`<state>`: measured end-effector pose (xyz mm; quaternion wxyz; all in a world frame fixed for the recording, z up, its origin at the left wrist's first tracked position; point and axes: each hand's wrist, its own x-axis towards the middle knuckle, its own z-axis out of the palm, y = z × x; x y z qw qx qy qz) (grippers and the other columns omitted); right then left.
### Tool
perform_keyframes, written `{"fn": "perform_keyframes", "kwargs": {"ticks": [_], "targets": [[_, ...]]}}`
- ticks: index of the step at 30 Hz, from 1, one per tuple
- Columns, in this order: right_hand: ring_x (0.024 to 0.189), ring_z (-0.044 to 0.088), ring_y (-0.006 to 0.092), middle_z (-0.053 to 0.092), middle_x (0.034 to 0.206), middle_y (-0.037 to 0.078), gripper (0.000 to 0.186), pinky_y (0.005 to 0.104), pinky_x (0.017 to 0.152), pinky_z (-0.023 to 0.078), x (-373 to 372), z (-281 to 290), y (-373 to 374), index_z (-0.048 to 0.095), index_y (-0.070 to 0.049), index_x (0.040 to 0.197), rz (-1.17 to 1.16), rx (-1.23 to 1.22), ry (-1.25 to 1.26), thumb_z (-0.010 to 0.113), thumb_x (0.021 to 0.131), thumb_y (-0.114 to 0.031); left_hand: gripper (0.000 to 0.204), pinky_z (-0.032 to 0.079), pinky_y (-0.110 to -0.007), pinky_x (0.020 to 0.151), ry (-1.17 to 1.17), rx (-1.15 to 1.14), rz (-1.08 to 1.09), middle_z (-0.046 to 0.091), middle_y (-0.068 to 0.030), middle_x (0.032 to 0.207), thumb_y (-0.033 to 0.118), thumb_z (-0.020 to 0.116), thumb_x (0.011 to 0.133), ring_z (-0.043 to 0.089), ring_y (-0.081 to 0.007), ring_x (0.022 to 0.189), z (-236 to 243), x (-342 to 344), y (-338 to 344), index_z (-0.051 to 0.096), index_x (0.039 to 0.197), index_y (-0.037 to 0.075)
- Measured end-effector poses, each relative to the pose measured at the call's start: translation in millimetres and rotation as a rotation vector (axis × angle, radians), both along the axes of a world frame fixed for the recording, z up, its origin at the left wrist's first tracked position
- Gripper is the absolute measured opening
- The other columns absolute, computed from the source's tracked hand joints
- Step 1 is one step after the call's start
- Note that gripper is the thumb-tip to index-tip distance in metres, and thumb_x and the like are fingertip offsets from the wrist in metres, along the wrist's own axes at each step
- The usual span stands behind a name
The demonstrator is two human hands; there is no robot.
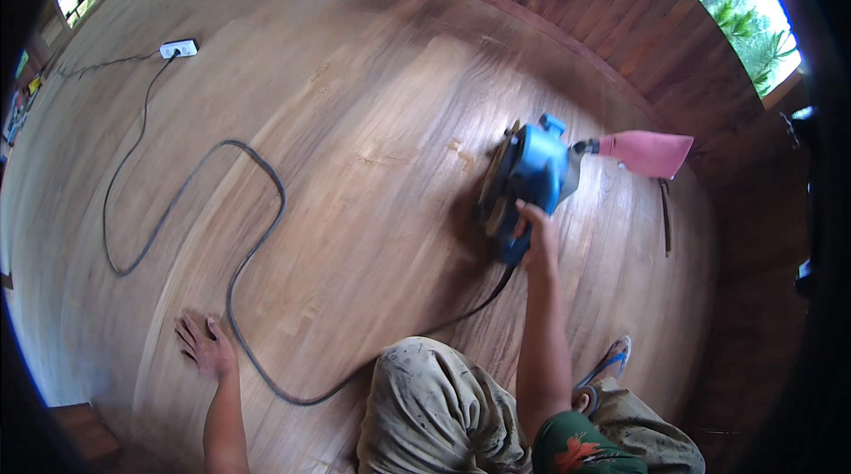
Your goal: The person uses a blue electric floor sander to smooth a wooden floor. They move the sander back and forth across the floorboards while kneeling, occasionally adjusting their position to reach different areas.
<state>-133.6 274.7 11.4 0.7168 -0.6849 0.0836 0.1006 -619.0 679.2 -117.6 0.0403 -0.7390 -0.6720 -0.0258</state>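
My right hand (534, 230) is wrapped round the rear handle of a blue belt sander (542, 159). The sander looks tilted on its side, with its dark underside turned to the left; whether it touches the floor I cannot tell. A pink dust bag (651, 153) sticks out to the right from its body. From the rear of the tool, a dark power cord (474, 307) runs back past my knee. Fingers spread, my left hand (208, 348) rests on the wooden floor (346, 235), beside a loop of that cord and holding nothing.
The cord winds across the floor to a white power strip (179, 49) at the far left. A wood-panelled wall (567, 8) curves along the far right. Near it lies a thin dark strip (666, 217). My sandalled foot (612, 360) is at lower right.
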Motion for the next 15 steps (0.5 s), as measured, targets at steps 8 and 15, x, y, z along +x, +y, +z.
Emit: {"fn": "perform_keyframes", "kwargs": {"ticks": [8,15], "targets": [[0.050,0.047,0.0119,0.051,0.065,-0.001,0.022,0.0271,0.047,0.041,209,20,39,0.054,-0.015,0.076,0.011,0.013,0.029,0.074,0.087,-0.016,0.072,0.022,-0.058,0.124,-0.041,-0.004,-0.038,0.028,-0.0114,0.170,0.059,0.041,0.105,0.025,-0.0326,0.157,0,-13,6,0.031,0.164,0.019],[0.052,0.048,0.0124,0.051,0.065,-0.001,0.020,0.0286,0.050,0.042,268,10,44,0.055,-0.014,0.077,0.001,0.022,0.033,0.073,0.086,-0.015,0.075,0.021,-0.058,0.124,-0.068,0.005,-0.068,0.028,-0.0111,0.170,0.061,0.041,0.104,0.025,-0.0327,0.157,8,-23,7,0.031,0.164,0.018]]}}
